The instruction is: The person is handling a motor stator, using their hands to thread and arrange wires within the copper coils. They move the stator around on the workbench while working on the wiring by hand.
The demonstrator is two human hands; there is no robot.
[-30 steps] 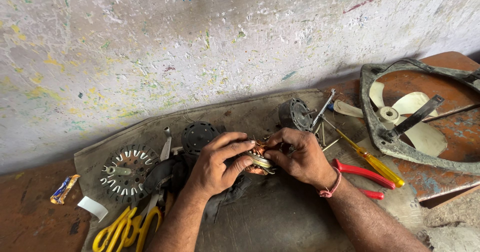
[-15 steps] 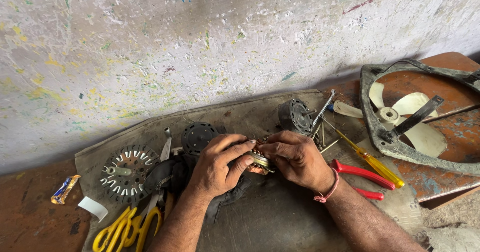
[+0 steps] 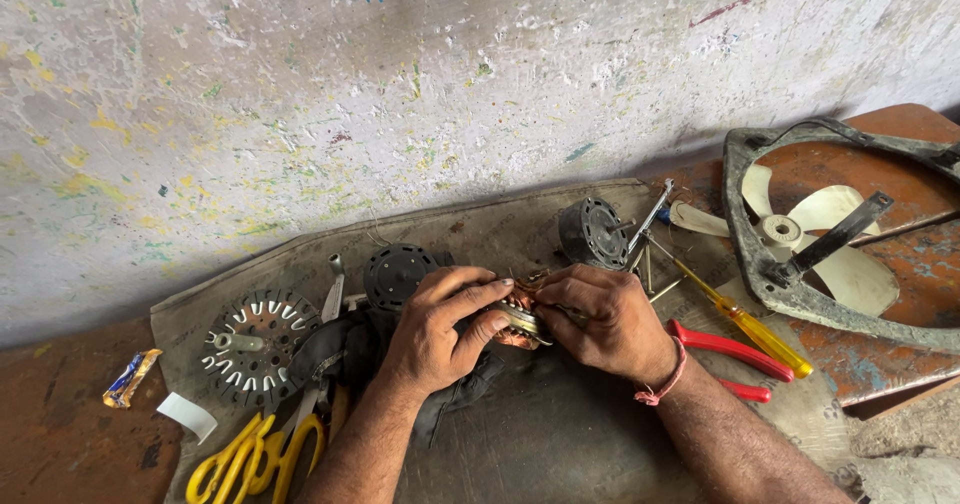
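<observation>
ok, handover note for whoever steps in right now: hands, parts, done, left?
Left hand: gripping the small copper-wound motor stator from its left side.
Right hand: closed on the stator's right side, fingertips at the windings.
Parts: stator held just above the grey mat. Black round motor housing behind the right hand; slotted round metal end plate left; yellow-handled screwdriver and red-handled pliers right; yellow-handled scissors front left; grey fan frame with cream blades far right.
Done: motor is apart, fan off.
Left: windings in hand; nothing reassembled.
</observation>
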